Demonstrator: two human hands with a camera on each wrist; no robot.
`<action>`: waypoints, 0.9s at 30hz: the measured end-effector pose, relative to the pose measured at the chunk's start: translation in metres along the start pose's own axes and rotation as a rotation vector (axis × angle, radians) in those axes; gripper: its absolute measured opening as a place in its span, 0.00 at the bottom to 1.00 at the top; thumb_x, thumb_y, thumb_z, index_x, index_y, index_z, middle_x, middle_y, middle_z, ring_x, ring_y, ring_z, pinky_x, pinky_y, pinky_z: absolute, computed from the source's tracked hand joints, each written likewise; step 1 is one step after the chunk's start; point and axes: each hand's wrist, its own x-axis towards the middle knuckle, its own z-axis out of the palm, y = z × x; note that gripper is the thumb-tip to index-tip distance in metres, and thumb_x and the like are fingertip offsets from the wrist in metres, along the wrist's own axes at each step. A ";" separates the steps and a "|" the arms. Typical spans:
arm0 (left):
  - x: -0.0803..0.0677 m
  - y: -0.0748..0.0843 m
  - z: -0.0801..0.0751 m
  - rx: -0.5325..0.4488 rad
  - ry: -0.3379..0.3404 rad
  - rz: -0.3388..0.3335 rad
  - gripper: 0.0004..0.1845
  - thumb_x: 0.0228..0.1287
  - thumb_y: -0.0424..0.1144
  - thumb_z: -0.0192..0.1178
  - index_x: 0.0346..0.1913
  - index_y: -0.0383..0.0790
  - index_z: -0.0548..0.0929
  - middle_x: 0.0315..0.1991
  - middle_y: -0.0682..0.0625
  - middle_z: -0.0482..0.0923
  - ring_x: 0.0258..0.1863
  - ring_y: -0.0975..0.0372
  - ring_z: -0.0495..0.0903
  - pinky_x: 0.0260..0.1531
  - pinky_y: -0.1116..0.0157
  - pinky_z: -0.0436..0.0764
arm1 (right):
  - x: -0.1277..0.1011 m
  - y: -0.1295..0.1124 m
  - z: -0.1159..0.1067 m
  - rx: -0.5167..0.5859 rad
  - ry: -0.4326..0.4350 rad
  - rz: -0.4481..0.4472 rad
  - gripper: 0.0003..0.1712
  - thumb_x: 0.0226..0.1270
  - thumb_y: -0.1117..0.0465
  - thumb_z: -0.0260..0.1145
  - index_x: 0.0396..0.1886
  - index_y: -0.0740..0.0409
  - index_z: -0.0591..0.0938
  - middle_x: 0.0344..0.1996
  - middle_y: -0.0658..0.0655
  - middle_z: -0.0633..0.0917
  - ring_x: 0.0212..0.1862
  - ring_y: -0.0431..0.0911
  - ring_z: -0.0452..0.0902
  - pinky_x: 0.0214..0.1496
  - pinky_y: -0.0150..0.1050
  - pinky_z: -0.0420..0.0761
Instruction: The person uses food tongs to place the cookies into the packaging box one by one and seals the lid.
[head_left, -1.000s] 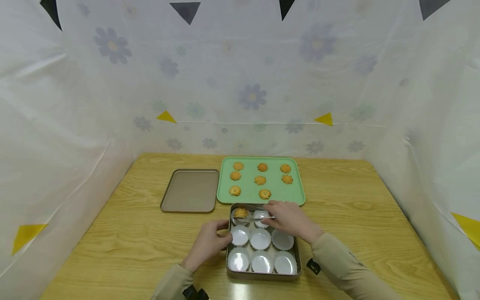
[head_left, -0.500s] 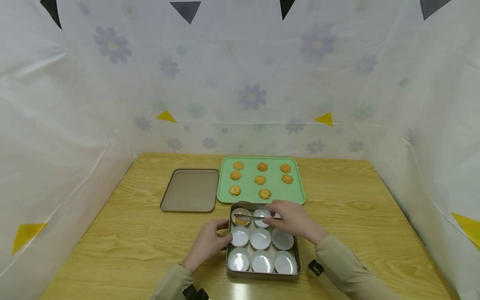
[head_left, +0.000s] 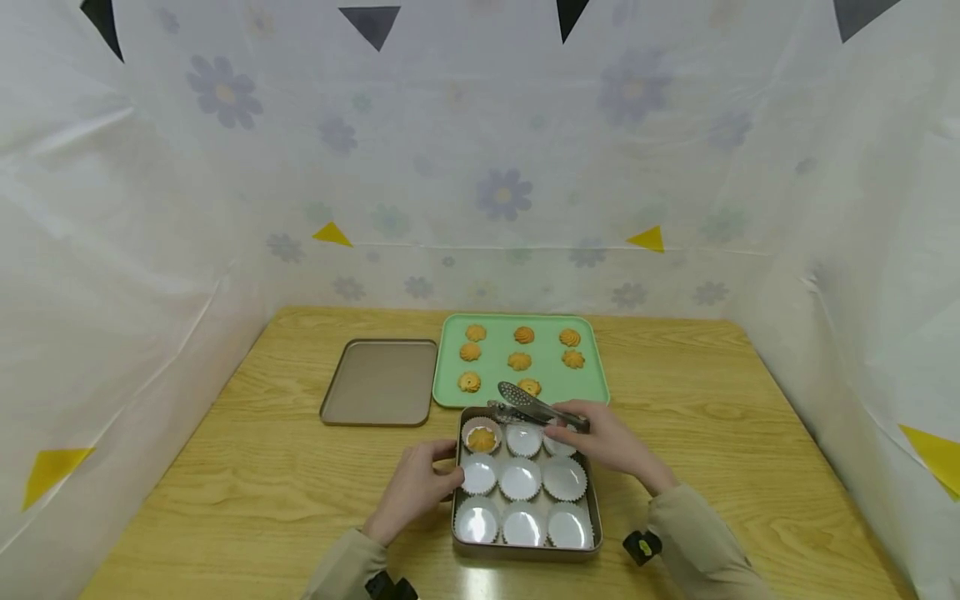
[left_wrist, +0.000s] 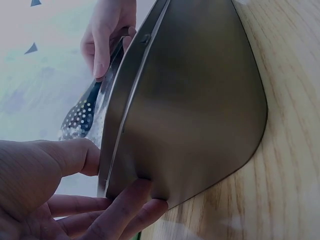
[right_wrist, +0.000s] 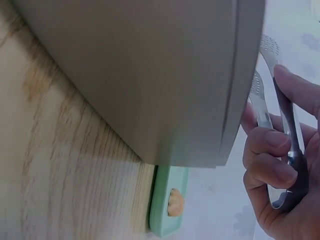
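Observation:
My left hand (head_left: 420, 483) grips the left wall of a deep metal tin (head_left: 525, 553), its thumb at the rim and its fingers against the outside. Rows of white paper cups (head_left: 520, 478) line the tin. In the far left cup lies a golden cookie (head_left: 482, 439). My right hand (head_left: 603, 437) holds metal tongs (head_left: 528, 400) over the tin's far edge. In the right wrist view the perforated tips of the tongs stand apart, with my fingers (right_wrist: 272, 155) curled round the handles. No cookie shows between the tips.
Behind the tin lies a green tray (head_left: 495, 367) with several cookies (head_left: 520, 361) on it. A flat brown metal lid or tray (head_left: 382, 383) lies to its left. Everything rests on a wooden table (head_left: 247, 467), enclosed by white sheeting (head_left: 465, 125).
The tongs have let go of the cookie, which now sits in the far left cup. My right hand has lifted them up and to the right. My left hand has stayed put.

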 end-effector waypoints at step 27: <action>0.000 -0.001 -0.001 0.016 0.007 -0.007 0.27 0.57 0.30 0.62 0.60 0.22 0.78 0.57 0.27 0.80 0.46 0.42 0.88 0.41 0.61 0.92 | 0.000 0.051 -0.012 -0.126 0.349 0.367 0.19 0.73 0.50 0.63 0.43 0.65 0.82 0.28 0.58 0.83 0.19 0.40 0.67 0.16 0.31 0.67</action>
